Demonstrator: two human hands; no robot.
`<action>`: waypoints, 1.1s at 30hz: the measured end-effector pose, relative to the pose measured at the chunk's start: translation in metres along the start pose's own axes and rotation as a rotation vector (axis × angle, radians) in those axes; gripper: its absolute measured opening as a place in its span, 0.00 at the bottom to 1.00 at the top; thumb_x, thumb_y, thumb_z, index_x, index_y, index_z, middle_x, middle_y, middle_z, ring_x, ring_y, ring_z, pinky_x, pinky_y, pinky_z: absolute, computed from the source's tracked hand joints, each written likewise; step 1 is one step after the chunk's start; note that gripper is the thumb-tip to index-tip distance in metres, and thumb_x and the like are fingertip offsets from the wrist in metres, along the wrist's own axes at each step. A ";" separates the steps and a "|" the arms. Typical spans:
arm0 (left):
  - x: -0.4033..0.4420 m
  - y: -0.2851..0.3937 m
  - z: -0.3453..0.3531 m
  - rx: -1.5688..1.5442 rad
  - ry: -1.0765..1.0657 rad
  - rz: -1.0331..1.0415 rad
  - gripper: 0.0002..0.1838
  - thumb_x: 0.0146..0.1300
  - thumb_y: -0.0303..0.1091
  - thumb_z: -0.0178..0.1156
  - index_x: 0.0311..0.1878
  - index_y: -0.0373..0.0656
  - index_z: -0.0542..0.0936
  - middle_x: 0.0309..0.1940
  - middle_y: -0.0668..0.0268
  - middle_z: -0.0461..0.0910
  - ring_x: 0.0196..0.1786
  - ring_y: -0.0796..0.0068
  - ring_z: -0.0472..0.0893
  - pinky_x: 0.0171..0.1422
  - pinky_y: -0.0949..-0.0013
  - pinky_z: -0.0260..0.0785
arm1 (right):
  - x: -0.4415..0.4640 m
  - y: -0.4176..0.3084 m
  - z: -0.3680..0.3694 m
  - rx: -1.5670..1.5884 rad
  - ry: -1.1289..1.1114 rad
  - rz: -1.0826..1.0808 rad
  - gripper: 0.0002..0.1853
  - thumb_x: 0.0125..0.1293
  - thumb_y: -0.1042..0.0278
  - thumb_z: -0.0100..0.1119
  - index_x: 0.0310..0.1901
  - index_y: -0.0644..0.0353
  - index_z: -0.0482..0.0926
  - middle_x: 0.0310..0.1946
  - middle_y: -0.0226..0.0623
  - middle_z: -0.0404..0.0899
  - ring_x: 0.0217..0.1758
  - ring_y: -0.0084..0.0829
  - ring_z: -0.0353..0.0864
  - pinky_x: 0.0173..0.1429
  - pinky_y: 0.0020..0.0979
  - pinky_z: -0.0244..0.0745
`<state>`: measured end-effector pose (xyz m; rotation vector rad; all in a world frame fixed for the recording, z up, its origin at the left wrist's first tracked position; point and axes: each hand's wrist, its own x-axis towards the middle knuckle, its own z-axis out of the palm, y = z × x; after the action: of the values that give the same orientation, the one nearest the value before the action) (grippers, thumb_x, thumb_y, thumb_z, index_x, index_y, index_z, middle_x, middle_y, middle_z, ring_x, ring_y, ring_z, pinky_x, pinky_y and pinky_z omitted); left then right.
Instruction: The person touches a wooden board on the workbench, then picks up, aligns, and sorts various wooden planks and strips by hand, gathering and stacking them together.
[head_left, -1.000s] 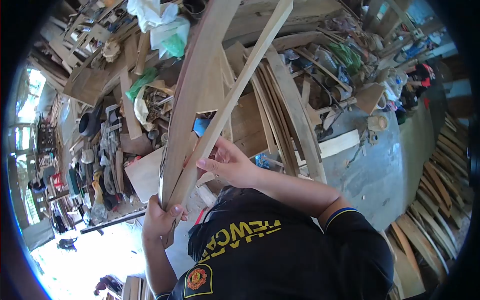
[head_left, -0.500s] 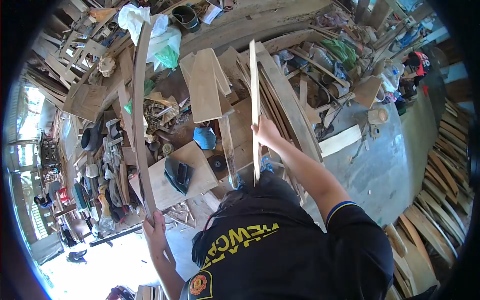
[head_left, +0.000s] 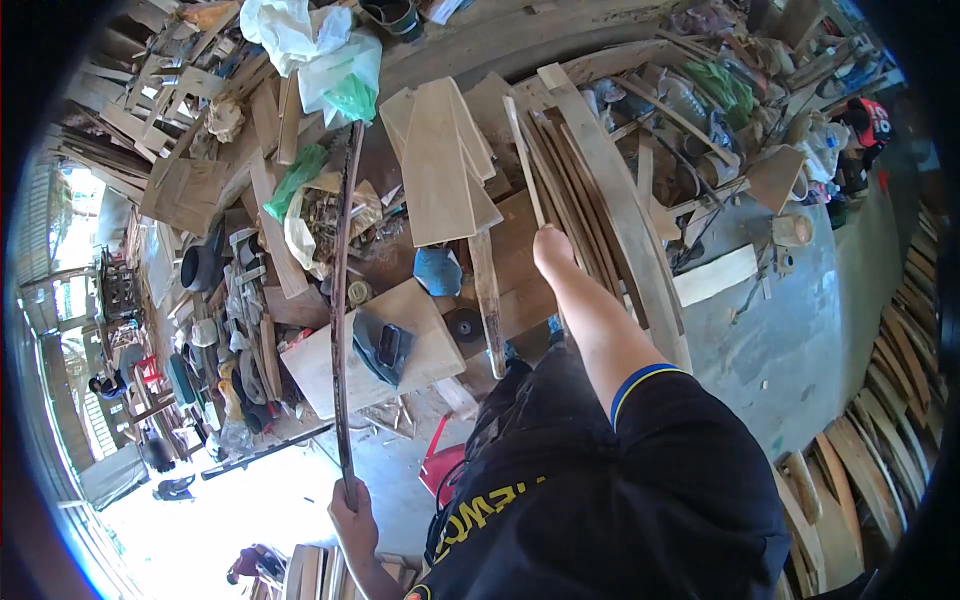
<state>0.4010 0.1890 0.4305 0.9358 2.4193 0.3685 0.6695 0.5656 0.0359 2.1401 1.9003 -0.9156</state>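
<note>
My left hand (head_left: 355, 515) is closed around the lower end of a long, thin wooden strip (head_left: 342, 290), which stands edge-on with a dark edge showing. My right hand (head_left: 553, 250) grips a pale wooden strip (head_left: 523, 160) beside a row of stacked long boards (head_left: 585, 200). Between the two strips, several flat wooden pieces (head_left: 438, 180) lie overlapped on the bench. Below them are a blue object (head_left: 438, 271) and a pale board (head_left: 310, 368) with a dark blue tool-like item (head_left: 382, 348) on it.
White plastic bags (head_left: 300, 40) hang over the far bench. A red stool (head_left: 440, 465) is near my body. Curved planks (head_left: 865, 450) are stacked at the right. A person in red and black (head_left: 868, 125) is at the far right.
The two wooden strips, together at first, have been moved apart. My right hand has carried its pale strip forward to the stacked boards, while my left hand holds the other strip at the left.
</note>
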 end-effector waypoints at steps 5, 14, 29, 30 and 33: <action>-0.001 -0.016 0.008 -0.077 -0.027 -0.090 0.17 0.75 0.43 0.59 0.40 0.36 0.77 0.21 0.66 0.71 0.26 0.78 0.68 0.31 0.67 0.61 | -0.003 0.008 -0.007 -0.179 -0.147 -0.015 0.14 0.73 0.68 0.52 0.47 0.58 0.89 0.49 0.42 0.88 0.54 0.42 0.88 0.53 0.41 0.86; 0.015 -0.016 0.011 -0.212 -0.045 -0.102 0.19 0.75 0.47 0.59 0.43 0.36 0.78 0.23 0.70 0.74 0.28 0.82 0.69 0.33 0.71 0.62 | -0.019 0.012 0.000 -0.214 -0.134 -0.022 0.14 0.72 0.69 0.52 0.45 0.60 0.89 0.48 0.47 0.88 0.55 0.44 0.88 0.54 0.42 0.86; 0.027 0.013 0.011 -0.084 -0.069 0.054 0.20 0.75 0.48 0.58 0.41 0.36 0.78 0.21 0.66 0.72 0.26 0.78 0.69 0.31 0.68 0.61 | -0.108 -0.008 -0.041 -0.136 -0.279 -0.230 0.16 0.69 0.57 0.60 0.41 0.61 0.89 0.43 0.50 0.88 0.48 0.47 0.89 0.49 0.44 0.85; 0.030 0.016 0.013 -0.089 -0.073 0.057 0.20 0.75 0.48 0.58 0.41 0.36 0.78 0.21 0.66 0.72 0.26 0.78 0.69 0.31 0.68 0.61 | -0.130 -0.008 -0.052 -0.003 -0.358 -0.352 0.18 0.71 0.52 0.61 0.41 0.61 0.88 0.42 0.47 0.89 0.44 0.43 0.90 0.44 0.41 0.86; 0.045 0.024 0.023 -0.014 -0.121 0.132 0.22 0.74 0.50 0.59 0.42 0.35 0.80 0.20 0.65 0.74 0.24 0.77 0.71 0.31 0.67 0.63 | -0.199 -0.029 -0.094 0.694 -0.910 -0.423 0.21 0.75 0.55 0.60 0.63 0.56 0.78 0.45 0.41 0.88 0.40 0.29 0.87 0.43 0.31 0.86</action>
<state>0.3980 0.2386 0.4050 1.0830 2.2499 0.3647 0.6707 0.4460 0.2234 1.0746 1.6308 -2.3746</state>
